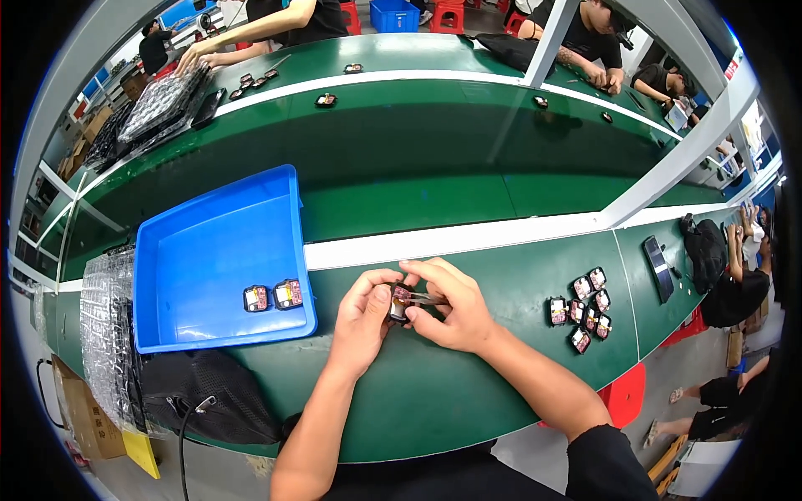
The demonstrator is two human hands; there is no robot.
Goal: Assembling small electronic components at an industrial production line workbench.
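left hand (364, 314) partly hides black device (399, 304); right hand (454, 307) partly covers tweezers (428, 299).

Bare left hand (361, 323) is gripping a small black-rimmed module (398, 306) with a reddish face. Bare right hand (455, 306) is holding slim grey metal tweezers (428, 299) at it. Blue rectangular plastic tray (219, 230) is sitting left on the green tabletop (501, 409), holding two similar modules (288, 294). Loose module cluster (577, 312) is lying right. Black fabric bag (213, 397) is resting nearside of tray.

left grip (362, 317): curled, palm inward | right grip (455, 309): pinching | forearms (539, 380): bare, converging forward
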